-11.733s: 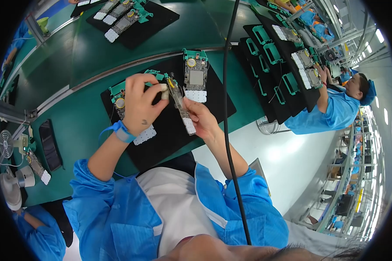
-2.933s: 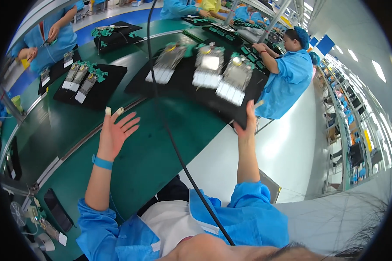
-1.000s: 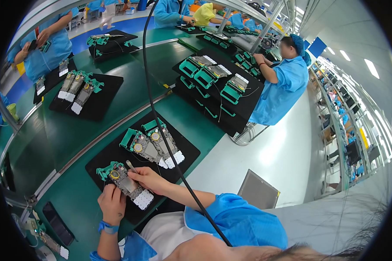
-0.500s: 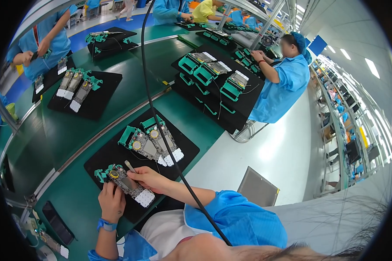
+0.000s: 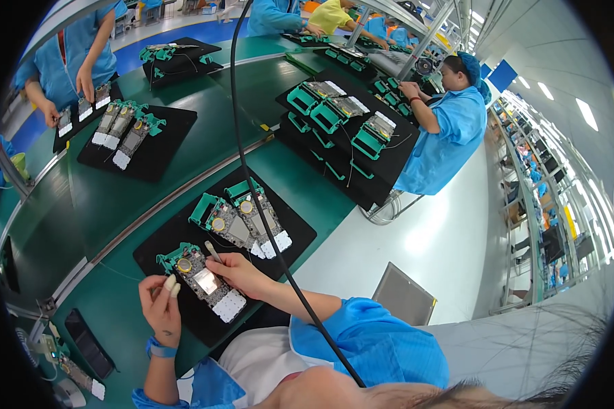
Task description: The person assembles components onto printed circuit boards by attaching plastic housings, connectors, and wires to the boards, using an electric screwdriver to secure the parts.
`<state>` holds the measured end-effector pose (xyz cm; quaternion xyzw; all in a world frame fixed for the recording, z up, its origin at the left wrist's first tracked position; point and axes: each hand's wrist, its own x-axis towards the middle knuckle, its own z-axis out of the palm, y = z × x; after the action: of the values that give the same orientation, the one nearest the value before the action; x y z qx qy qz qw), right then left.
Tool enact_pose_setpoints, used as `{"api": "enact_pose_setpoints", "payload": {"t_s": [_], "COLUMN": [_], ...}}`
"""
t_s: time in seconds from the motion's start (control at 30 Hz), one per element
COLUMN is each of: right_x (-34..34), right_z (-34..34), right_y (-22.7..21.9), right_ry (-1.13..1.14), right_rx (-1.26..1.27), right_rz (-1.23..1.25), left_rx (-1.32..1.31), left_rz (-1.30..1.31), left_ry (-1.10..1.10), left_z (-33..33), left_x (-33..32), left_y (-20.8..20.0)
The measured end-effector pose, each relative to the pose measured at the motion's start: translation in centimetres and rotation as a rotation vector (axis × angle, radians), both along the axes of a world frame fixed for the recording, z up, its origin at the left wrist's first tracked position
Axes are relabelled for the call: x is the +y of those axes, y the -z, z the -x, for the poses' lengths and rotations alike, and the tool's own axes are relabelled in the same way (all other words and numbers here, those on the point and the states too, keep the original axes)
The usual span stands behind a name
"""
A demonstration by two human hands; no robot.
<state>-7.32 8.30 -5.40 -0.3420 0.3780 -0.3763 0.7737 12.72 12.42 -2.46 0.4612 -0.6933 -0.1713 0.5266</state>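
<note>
A circuit board (image 5: 208,281) with a green plastic frame (image 5: 172,259) at its far end and white keys at its near end lies on a black mat (image 5: 153,251). My right hand (image 5: 242,273) rests on the board's right side, closed round a slim light-grey tool (image 5: 213,251) whose lower end is hidden. Pale covers sit on two fingertips of my left hand (image 5: 160,305), just left of the board. Those fingers are pinched together on a thin wire (image 5: 121,272), which trails off to the left.
Two similar boards (image 5: 226,223) (image 5: 262,217) lie farther up the mat. A dark phone (image 5: 89,343) is at the lower left. A black cable (image 5: 241,146) hangs across the view. Stacked mats with green-framed boards (image 5: 372,136) stand at the right, beside a co-worker (image 5: 436,136).
My left hand has moved off the board's edge to its left, and its covered fingertips now show. The board has shifted slightly. Far left, a co-worker's hands have come down to the boards.
</note>
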Motion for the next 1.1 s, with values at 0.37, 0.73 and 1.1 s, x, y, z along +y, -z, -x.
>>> {"api": "enact_pose_setpoints", "payload": {"t_s": [0.37,0.73,1.1], "right_x": [0.8,0.2,-0.4], "right_z": [-0.9,-0.2,-0.9], "right_y": [-1.3,-2.0,-2.4], "right_ry": [0.147,0.267,0.084], "right_rx": [0.365,0.689,0.935], "right_rz": [0.424,0.969,1.591], "left_rx": [0.125,0.166,0.045], "left_rz": [-0.038,-0.189,-0.22], "left_ry": [0.023,0.083,0.119], "left_z": [0.4,-0.2,-1.0], "left_x": [-0.3,-1.7,-1.3], "left_y": [0.1,0.8,0.2]}}
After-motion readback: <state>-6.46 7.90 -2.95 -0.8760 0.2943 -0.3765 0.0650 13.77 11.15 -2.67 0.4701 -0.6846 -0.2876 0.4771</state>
